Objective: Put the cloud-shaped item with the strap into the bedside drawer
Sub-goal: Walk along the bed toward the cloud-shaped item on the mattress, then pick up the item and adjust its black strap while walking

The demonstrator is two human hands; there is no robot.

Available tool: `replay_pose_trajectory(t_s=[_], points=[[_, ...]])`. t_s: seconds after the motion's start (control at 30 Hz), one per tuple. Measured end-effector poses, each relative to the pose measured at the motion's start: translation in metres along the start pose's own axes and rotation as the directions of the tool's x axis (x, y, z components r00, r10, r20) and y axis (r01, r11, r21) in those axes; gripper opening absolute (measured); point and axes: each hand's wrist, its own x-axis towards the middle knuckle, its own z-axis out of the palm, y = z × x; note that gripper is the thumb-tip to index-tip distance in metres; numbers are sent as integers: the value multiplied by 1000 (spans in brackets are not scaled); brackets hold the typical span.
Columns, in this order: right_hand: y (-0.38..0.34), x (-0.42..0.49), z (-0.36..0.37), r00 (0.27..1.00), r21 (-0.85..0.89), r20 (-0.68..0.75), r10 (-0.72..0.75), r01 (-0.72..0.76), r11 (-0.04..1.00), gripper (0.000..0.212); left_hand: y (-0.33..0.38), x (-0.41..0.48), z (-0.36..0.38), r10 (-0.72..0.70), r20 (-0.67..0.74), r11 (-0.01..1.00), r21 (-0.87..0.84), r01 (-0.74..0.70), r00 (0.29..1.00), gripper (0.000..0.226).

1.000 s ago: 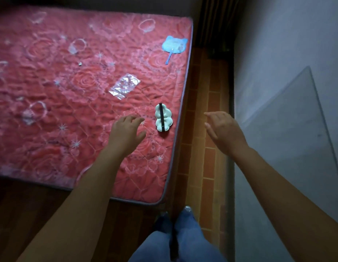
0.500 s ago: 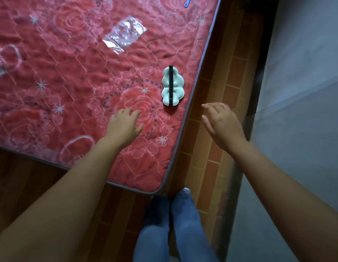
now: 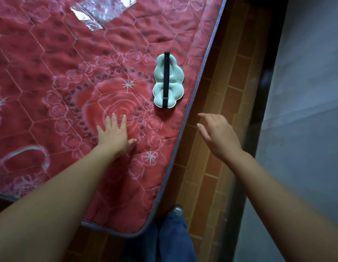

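Head view: the cloud-shaped item [image 3: 168, 82] lies on the bed [image 3: 51, 82] near its edge; both the left hand [image 3: 115, 133] and right hand [image 3: 219, 136] are spread, empty. Reaching step; next, grasp it.

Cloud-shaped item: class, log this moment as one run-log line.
cloud-shaped item on mattress, untouched | left hand open | right hand open | drawer unseen

From where I stand, no words, labels, brands or numbers can be read anywhere, on any surface in sight.
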Motion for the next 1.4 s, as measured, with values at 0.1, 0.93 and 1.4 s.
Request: replay_pose_trajectory(t_s=[0.1, 0.93, 1.4], points=[[-1, 21, 4, 1000, 48, 8, 16, -17, 999, 41, -2, 19, 2, -45, 44, 999, 9, 45, 998, 100], [-47, 128, 44, 818, 728, 204, 538, -494, 476, 5, -10, 52, 6, -54, 210, 998, -18, 59, 976, 125], [-63, 59, -99, 931, 831, 75, 357, -256, 494, 12, -6, -20, -99, 39, -93, 988, -147, -52, 995, 91]])
